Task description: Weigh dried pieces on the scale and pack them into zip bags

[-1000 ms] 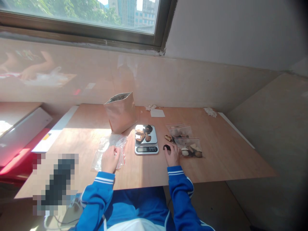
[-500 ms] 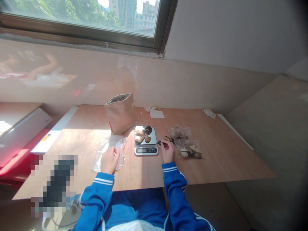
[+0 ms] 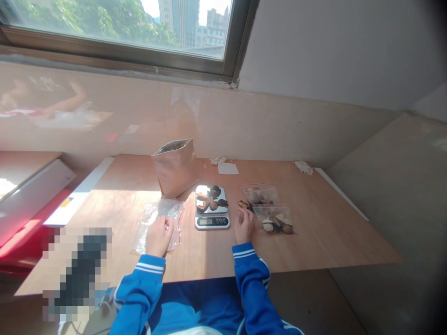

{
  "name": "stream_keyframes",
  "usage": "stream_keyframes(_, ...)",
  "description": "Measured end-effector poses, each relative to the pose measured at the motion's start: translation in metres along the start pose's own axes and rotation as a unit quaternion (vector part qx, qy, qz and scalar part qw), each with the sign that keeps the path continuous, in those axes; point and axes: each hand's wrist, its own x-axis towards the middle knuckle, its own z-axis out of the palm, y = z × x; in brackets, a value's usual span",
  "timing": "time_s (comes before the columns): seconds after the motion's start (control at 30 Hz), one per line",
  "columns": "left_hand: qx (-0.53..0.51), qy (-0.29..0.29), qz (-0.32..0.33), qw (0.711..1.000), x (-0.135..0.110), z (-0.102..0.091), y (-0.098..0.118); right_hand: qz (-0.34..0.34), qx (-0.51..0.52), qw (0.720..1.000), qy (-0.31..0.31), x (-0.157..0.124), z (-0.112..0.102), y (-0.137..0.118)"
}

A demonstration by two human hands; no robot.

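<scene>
Head view.

Scale (image 3: 213, 222) — on the table (image 3: 335, 228), between the two hands, display toward the wearer, presumably so it can be read and reached from either side.

Pieces (image 3: 213, 204) — brown and dark, perhaps dried mushroom; on the scale's plate, grouped, one at its right edge. They sit above the display, which they leave uncovered; its digits are too small to read.

Left hand (image 3: 159, 236) — resting on a plastic bag (image 3: 142, 228) that lies flat, fingers curled inward. The resting weight likely keeps the film from sliding; whether the fingers pinch it, I cannot tell.

Right hand (image 3: 244, 225) — between scale and filled bags, fingers loosely bent and parted, no piece visible in them. Loose pieces (image 3: 243, 204) lie just beyond the fingertips; contact cannot be told. The spot seems chosen for a short reach to the plate.

Front bag (image 3: 277, 221) and rear bag (image 3: 259, 191) — transparent, holding similar pieces, lying overlapped or nearly so, apparently set aside to keep the middle workable.

Paper bag (image 3: 175, 171) — upright, mouth open, behind the plastic bag; its broad base probably keeps it standing.

White card (image 3: 228, 168) — flat, near the wall.
</scene>
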Motion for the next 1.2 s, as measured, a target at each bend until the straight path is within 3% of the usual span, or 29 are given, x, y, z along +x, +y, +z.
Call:
stream_keyframes(0.13, -0.004, 0.016, 0.002, 1.0, -0.001, -0.003, 0.006, 0.018, 0.019, 1.0, -0.013, -0.013, -0.013, 0.018)
stream_keyframes(0.27, 0.015, 0.025, -0.014, 0.999, -0.002, -0.003, 0.011, 0.043, 0.037, 0.998, -0.034, -0.014, -0.013, 0.02)
stream_keyframes(0.6, -0.014, -0.075, -0.066, 0.995, -0.005, -0.005, 0.024, 0.061, 0.039, 0.997, -0.036, -0.012, -0.012, 0.021)
stream_keyframes(0.97, -0.039, -0.091, -0.108, 0.989, -0.003, -0.002, 0.019, 0.071, 0.038, 0.996, -0.048, -0.012, -0.014, 0.017)
stream_keyframes(1.2, -0.029, -0.117, -0.122, 0.985, 0.002, -0.014, 0.023, 0.018, 0.041, 0.998, -0.039, -0.011, -0.018, 0.003)
